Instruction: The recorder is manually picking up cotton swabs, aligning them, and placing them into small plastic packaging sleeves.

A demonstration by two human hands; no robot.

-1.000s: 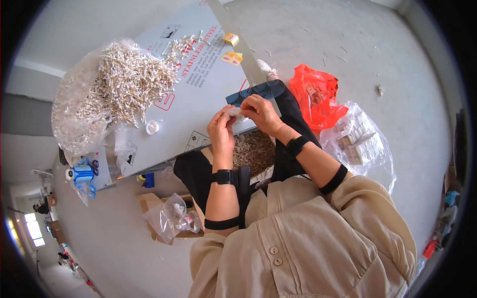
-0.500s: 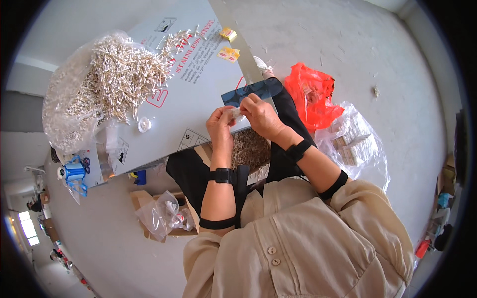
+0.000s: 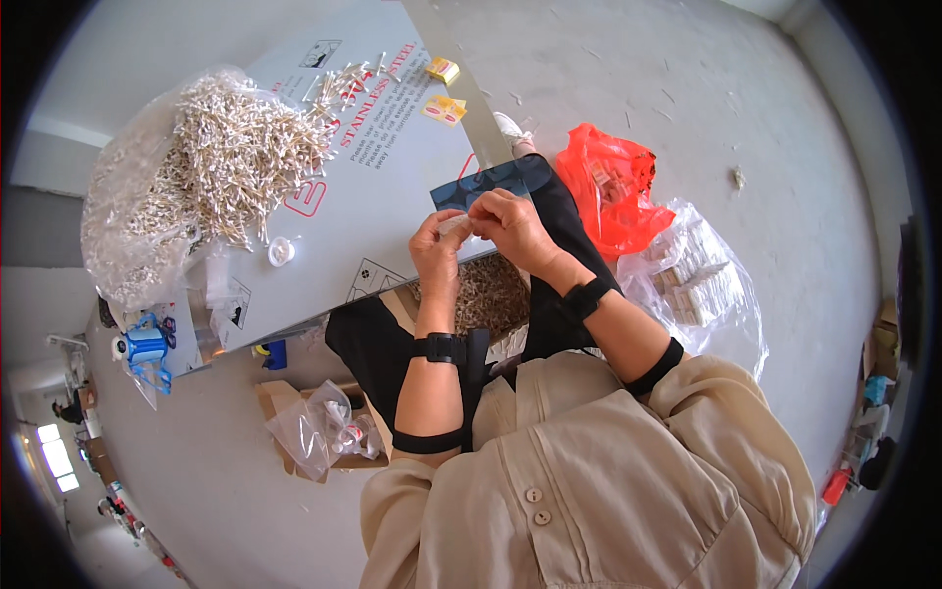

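Observation:
Above my lap, at the table's near edge, my left hand (image 3: 436, 253) and my right hand (image 3: 514, 232) meet with closed fingers. Between them they pinch a small whitish, translucent packet (image 3: 454, 225); its contents are too small to make out. Under the hands lies a dark blue sheet (image 3: 449, 195) on the table corner. Below my wrists, between my knees, a mass of thin brownish sticks (image 3: 491, 294) shows in part. To the left, a big heap of cotton swabs (image 3: 231, 147) spills from a clear plastic bag (image 3: 118, 216) onto the table (image 3: 343, 221).
Two small yellow packs (image 3: 444, 70) lie by the table's far edge, a round white container (image 3: 282, 251) nearer. At right on the floor are a red bag (image 3: 608, 196) and a clear bag of white packs (image 3: 695, 285). A cardboard box (image 3: 285, 432) and blue jug (image 3: 147, 344) are at left.
The hands stay together at nearly the same place, with the packet slightly more exposed between them. The whole view has shifted a little.

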